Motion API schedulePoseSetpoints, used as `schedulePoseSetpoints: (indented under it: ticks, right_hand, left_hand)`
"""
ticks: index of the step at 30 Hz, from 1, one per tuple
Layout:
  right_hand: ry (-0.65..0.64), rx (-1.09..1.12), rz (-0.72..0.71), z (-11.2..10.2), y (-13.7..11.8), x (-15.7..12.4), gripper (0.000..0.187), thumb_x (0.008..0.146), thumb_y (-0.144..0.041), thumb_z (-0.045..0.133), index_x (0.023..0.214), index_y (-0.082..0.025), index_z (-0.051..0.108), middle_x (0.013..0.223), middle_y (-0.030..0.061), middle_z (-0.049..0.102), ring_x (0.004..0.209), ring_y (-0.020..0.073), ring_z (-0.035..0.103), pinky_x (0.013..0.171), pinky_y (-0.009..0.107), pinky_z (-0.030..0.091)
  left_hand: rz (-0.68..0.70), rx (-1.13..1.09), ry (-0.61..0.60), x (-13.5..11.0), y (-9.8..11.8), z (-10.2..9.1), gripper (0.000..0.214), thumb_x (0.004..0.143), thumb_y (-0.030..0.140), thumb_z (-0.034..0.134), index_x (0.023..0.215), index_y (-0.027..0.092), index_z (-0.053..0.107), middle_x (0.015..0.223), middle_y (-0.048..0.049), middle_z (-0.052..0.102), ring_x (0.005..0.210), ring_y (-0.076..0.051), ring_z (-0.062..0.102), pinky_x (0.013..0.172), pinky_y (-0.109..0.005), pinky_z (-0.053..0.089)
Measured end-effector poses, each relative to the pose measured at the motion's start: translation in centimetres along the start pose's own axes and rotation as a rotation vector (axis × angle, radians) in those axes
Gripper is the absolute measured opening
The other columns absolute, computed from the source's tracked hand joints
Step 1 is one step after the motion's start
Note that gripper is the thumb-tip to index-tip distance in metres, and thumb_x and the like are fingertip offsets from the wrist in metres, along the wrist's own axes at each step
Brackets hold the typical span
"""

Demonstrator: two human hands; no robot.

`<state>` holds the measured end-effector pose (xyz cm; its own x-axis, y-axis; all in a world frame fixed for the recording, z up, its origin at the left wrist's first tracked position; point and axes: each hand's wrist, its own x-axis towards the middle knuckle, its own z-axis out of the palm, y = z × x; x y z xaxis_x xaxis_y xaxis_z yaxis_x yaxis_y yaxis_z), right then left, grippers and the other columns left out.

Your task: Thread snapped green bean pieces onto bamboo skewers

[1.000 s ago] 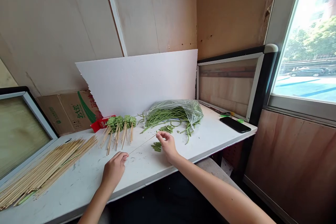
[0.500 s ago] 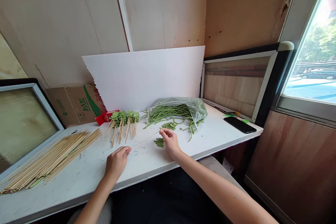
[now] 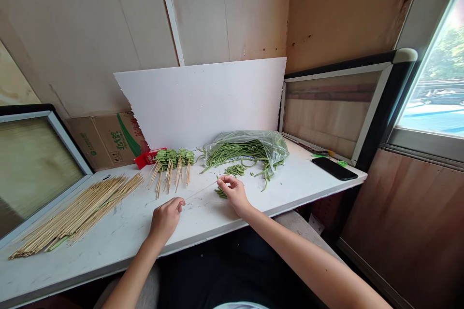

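My left hand (image 3: 166, 217) is closed around the lower end of a thin bamboo skewer (image 3: 200, 192), which slants up to the right. At its far tip, my right hand (image 3: 235, 195) pinches a small green bean piece (image 3: 218, 178). How far the piece sits on the skewer is too small to tell. Cut bean pieces (image 3: 221, 193) lie partly hidden beneath my right hand, and a second small pile of cut beans (image 3: 235, 170) is just beyond it. Farther left, several skewers threaded with beans (image 3: 174, 158) rest with their bare sticks towards me.
A clear plastic bag (image 3: 279, 147) of long green beans (image 3: 239, 150) lies at the back. Loose bamboo skewers (image 3: 79, 210) cover the left of the white table (image 3: 134, 241). A phone (image 3: 333, 169) lies at right. A white board (image 3: 206, 104) and cardboard box (image 3: 105, 142) stand behind.
My right hand has shifted slightly left, nearer my left hand. A green bit now shows at the skewer's tip. The whole view has moved a little.
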<state>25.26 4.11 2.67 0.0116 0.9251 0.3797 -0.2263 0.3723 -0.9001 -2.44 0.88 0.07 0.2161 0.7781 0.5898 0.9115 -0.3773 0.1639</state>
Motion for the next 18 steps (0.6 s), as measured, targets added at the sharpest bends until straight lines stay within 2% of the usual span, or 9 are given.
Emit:
schedulePoseSetpoints:
  ticks: [8,18]
  right_hand:
    - [-0.062,-0.029,0.031,0.21,0.07,-0.25,0.033,0.079,-0.054,0.078,0.085,-0.021,0.075,0.097,0.0050,0.069,0.070,0.0150,0.054,0.063,0.029,0.043]
    - [-0.120,-0.134,-0.061,0.33,0.75,-0.39,0.027,0.083,-0.049,0.077,0.090,-0.023,0.077,0.097,0.0056,0.074,0.080,0.0188,0.063,0.067,0.030,0.046]
  left_hand:
    - [0.048,-0.008,-0.007,0.07,0.48,-0.24,0.036,0.074,0.000,0.042,0.088,0.023,0.065,0.072,0.0015,0.069,0.066,-0.016,0.065,0.061,-0.023,0.039]
    - [0.148,0.045,0.029,0.15,0.89,-0.39,0.031,0.079,0.000,0.043,0.086,0.022,0.064,0.073,0.0007,0.070,0.062,-0.016,0.062,0.060,-0.025,0.036]
